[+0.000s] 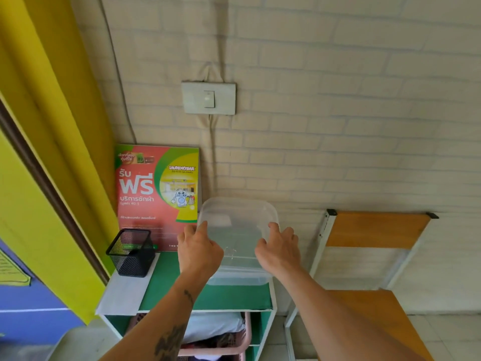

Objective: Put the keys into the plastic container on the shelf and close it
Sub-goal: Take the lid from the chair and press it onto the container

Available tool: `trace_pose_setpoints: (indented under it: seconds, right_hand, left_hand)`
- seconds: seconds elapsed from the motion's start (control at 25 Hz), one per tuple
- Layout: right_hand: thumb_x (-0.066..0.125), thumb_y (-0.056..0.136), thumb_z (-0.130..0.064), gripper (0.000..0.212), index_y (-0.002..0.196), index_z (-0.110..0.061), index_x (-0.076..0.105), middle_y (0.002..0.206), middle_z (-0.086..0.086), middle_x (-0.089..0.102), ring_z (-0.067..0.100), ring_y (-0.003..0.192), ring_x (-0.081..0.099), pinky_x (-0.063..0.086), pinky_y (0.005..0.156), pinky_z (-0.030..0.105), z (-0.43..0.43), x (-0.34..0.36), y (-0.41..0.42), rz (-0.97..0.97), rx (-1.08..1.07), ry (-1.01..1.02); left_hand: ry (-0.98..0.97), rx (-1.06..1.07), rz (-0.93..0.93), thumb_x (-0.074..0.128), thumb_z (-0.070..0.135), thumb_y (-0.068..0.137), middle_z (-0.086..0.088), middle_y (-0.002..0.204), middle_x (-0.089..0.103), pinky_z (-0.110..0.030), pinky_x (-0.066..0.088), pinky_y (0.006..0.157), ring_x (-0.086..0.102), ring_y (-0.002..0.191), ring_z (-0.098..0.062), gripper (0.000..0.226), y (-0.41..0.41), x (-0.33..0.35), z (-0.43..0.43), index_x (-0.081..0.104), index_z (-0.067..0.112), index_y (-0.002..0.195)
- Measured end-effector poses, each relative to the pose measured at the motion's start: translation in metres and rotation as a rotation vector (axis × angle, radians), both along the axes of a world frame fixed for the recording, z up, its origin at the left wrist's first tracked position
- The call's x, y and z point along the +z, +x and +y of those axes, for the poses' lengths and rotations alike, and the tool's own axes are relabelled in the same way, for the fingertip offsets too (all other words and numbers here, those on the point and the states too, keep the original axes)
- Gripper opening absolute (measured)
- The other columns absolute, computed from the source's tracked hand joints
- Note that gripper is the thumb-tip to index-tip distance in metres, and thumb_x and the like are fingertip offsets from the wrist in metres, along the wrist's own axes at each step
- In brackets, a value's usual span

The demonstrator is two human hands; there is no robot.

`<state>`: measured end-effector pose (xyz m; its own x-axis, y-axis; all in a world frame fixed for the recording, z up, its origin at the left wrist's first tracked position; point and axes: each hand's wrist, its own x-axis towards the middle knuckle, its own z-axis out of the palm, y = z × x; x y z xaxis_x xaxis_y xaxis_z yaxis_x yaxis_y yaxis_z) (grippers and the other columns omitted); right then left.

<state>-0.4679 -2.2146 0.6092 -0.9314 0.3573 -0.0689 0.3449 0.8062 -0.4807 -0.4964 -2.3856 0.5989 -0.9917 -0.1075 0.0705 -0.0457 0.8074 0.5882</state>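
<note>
Hands: my left hand (199, 250) and right hand (278, 250) press the clear plastic container's lid (238, 230), fingers spread, gripping nothing.
Place: green shelf top (234, 298), right edge.
Progress: keys unseen; closing under way.

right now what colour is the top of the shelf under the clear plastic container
Green, with a white frame; the shelf top shows best in the head view.
</note>
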Motion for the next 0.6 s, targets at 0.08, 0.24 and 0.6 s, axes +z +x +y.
trace_pose_setpoints:
  seconds: [0.08,0.24,0.6]
  right_hand:
    - [0.042,0.095,-0.031,0.055,0.147,-0.02,0.027,0.137,0.017,0.036,0.032,0.121,0.038,0.042,0.094,0.041,-0.006,-0.002,-0.002,-0.024,0.005,0.034]
    - [0.042,0.096,-0.032,0.056,0.148,-0.02,0.026,0.139,0.017,0.035,0.033,0.123,0.038,0.041,0.096,0.042,-0.008,-0.005,-0.005,-0.057,0.015,0.072]
    - [0.043,0.094,-0.032,0.052,0.143,-0.02,0.031,0.139,0.016,0.034,0.034,0.121,0.04,0.043,0.096,0.044,-0.003,-0.004,-0.018,-0.032,0.063,0.199]
  left_hand:
    - [0.016,-0.006,-0.035,0.046,0.01,0.085,-0.011,0.132,0.047,-0.044,0.039,0.104,0.038,0.121,-0.032,0.059,-0.001,-0.006,-0.004,0.042,0.015,0.144]
    - [0.034,-0.019,-0.054,0.047,0.011,0.086,-0.011,0.131,0.047,-0.045,0.038,0.104,0.037,0.122,-0.032,0.059,-0.002,-0.011,-0.007,0.041,0.016,0.144]
    - [-0.222,-0.125,0.079,0.051,0.021,0.084,-0.01,0.139,0.041,-0.043,0.043,0.099,0.04,0.123,-0.03,0.049,-0.018,0.0,-0.006,0.05,0.017,0.132]
